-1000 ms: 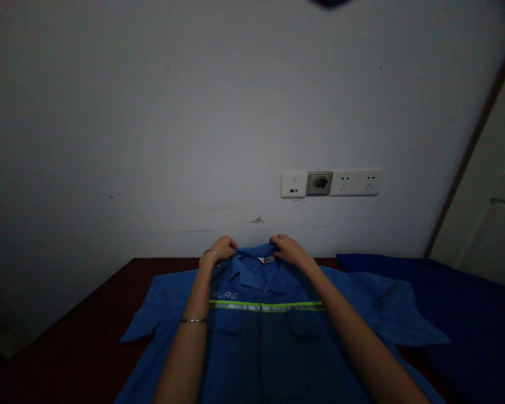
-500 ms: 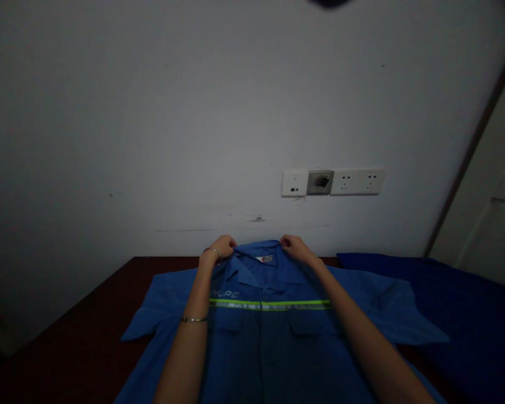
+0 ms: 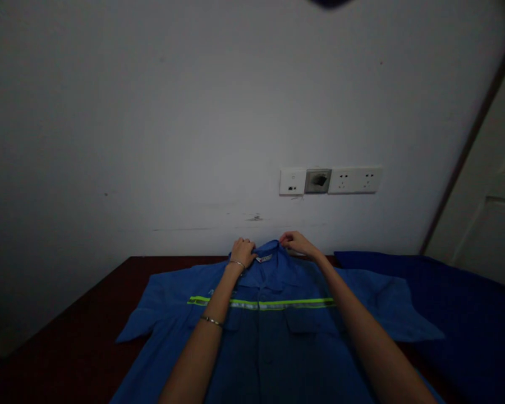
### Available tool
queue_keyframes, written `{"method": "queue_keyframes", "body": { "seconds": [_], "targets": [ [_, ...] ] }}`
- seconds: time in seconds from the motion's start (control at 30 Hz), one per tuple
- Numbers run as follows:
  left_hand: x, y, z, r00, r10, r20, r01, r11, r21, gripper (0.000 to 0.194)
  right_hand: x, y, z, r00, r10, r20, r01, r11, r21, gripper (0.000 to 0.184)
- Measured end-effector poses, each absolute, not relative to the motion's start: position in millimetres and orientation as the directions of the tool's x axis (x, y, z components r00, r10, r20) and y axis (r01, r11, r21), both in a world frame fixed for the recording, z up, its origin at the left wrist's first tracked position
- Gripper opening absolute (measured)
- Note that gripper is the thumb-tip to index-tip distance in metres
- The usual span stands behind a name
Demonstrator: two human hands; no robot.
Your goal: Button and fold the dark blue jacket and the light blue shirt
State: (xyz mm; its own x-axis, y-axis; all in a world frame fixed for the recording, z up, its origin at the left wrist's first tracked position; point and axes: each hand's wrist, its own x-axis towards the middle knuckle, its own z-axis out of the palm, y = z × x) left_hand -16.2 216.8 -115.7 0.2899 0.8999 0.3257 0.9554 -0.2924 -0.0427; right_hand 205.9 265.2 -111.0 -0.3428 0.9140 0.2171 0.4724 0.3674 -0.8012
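A blue short-sleeved work shirt lies spread front up, its collar at the far end near the wall. Across its chest runs a yellow-green and silver reflective stripe. My left hand rests at the left side of the collar, fingers bent over the cloth; its fingertips are partly hidden. Two bracelets sit on my left wrist and forearm. At the collar's right end, my right hand pinches the raised edge between thumb and fingers. A white label shows inside the neck between both hands.
Beneath the shirt is a dark red tabletop. Darker blue cloth lies to the right, partly under the sleeve. Sockets and switches line the pale wall behind. A white panelled door stands at the far right.
My left hand has moved right along the collar, closer to my right hand, and now covers part of it. My right hand stays at the collar's right end.
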Motion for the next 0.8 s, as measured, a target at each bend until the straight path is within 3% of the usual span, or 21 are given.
{"method": "queue_keyframes", "body": {
  "seconds": [0.23, 0.37, 0.47, 0.57, 0.7, 0.8],
  "targets": [
    [-38.7, 228.3, -106.1, 0.298, 0.897, 0.326, 0.934, -0.345, 0.095, 0.021, 215.5, 246.5, -94.6, -0.386, 0.921, 0.056, 0.275, 0.173, -0.946, 0.015],
    [-45.5, 232.0, -99.3, 0.315, 0.883, 0.347, 0.902, -0.392, 0.180, 0.020, 213.1, 243.7, -92.9, -0.376, 0.927, 0.006, 0.354, 0.149, -0.923, 0.016],
    [-42.9, 233.0, -102.1, 0.306, 0.881, 0.360, 0.889, -0.399, 0.222, 0.020, 205.8, 242.6, -84.9, -0.358, 0.922, 0.149, 0.559, 0.339, -0.757, 0.018],
    [-37.6, 231.9, -104.8, 0.277, 0.874, 0.400, 0.884, -0.395, 0.251, 0.021, 195.3, 234.0, -72.2, -0.336, 0.879, 0.339, 0.740, 0.469, -0.482, 0.029],
    [-33.3, 227.3, -101.6, 0.263, 0.844, 0.467, 0.879, -0.410, 0.245, 0.018, 176.6, 212.9, -64.0, -0.314, 0.854, 0.414, 0.895, 0.412, -0.171, 0.047],
    [-34.2, 224.4, -96.6, 0.265, 0.825, 0.499, 0.882, -0.417, 0.220, 0.014, 166.2, 203.2, -67.7, -0.253, 0.872, 0.418, 0.956, 0.291, -0.028, 0.042]
  ]
}}
